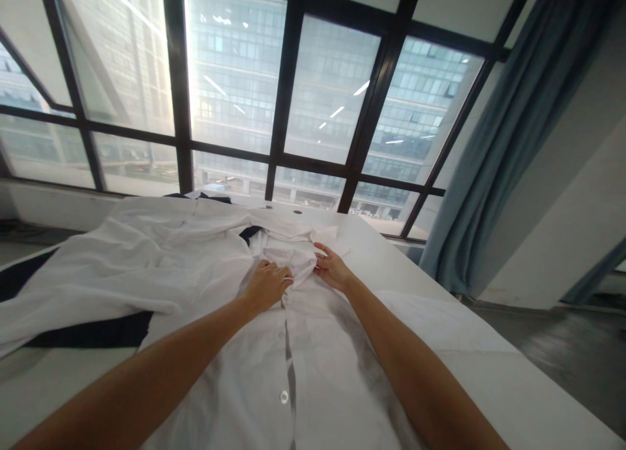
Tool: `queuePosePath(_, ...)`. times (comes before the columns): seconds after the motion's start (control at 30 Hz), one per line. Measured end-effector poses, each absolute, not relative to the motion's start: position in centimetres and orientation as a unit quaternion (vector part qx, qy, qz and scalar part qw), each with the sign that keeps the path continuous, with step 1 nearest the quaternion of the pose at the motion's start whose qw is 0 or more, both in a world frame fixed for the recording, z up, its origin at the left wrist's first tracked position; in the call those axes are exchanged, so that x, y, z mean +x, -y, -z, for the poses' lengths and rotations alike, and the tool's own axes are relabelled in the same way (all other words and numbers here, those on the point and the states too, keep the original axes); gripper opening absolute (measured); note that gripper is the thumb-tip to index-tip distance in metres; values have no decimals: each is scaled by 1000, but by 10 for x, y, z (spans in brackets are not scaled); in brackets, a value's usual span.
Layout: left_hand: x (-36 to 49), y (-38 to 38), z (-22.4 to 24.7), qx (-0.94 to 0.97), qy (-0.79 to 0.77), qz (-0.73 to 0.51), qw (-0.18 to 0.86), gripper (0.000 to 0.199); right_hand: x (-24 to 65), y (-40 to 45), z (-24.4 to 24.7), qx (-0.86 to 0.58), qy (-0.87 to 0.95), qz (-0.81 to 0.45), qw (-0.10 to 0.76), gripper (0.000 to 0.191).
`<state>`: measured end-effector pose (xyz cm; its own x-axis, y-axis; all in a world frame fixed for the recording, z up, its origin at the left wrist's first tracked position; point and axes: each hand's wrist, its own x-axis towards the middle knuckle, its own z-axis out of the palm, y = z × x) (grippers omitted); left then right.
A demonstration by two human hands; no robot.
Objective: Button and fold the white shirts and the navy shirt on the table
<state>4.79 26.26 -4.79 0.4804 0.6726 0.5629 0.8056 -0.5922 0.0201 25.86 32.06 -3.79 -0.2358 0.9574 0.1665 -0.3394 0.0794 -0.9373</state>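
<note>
A white button-front shirt (pixel 323 365) lies spread on the table, its collar end away from me and its row of buttons running toward me. My left hand (pixel 268 284) is closed on the shirt near the top of the button opening, thumb and fingers pinching the cloth. At the right side of the collar, my right hand (pixel 332 267) has its thumb and fingers around the edge of the same shirt. A fold of fabric stretches between both hands. The fingertips of my right hand are partly hidden by the cloth.
Another white garment (pixel 147 241) lies rumpled to the left, with dark cloth (pixel 98 329) under it. The white table (pixel 489 365) reaches toward the windows. A blue curtain (pixel 493 189) hangs at the right, beyond the table edge.
</note>
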Motion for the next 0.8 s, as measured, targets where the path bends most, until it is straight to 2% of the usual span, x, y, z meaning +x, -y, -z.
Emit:
queuePosePath(0.13, 47, -263, 49, -853, 434, 271, 107, 13, 260, -318, 36, -266, 522, -616, 527, 58)
queuePosePath(0.27, 48, -261, 49, -865, 404, 270, 128, 10, 264, -327, 48, -278, 554, -586, 523, 51)
queuePosePath(0.4, 50, -260, 48, -866, 397, 272, 135, 8, 266, -340, 63, -338, 645, -462, 506, 30)
queuePosePath(0.47, 50, -260, 48, -867, 397, 272, 127, 6, 265, -343, 65, -352, 704, -380, 485, 26)
queuePosePath(0.6, 50, -261, 48, -872, 394, 272, 103, 2, 265, -341, 55, -339, 790, -252, 445, 40)
queuePosePath(0.7, 49, -260, 48, -880, 386, 263, 85, 2, 269, -337, 46, -325, 833, -231, 385, 47)
queuePosePath(0.8, 49, -257, 46, -880, 393, 257, 74, 4, 274, -334, 42, -317, 865, -230, 314, 46)
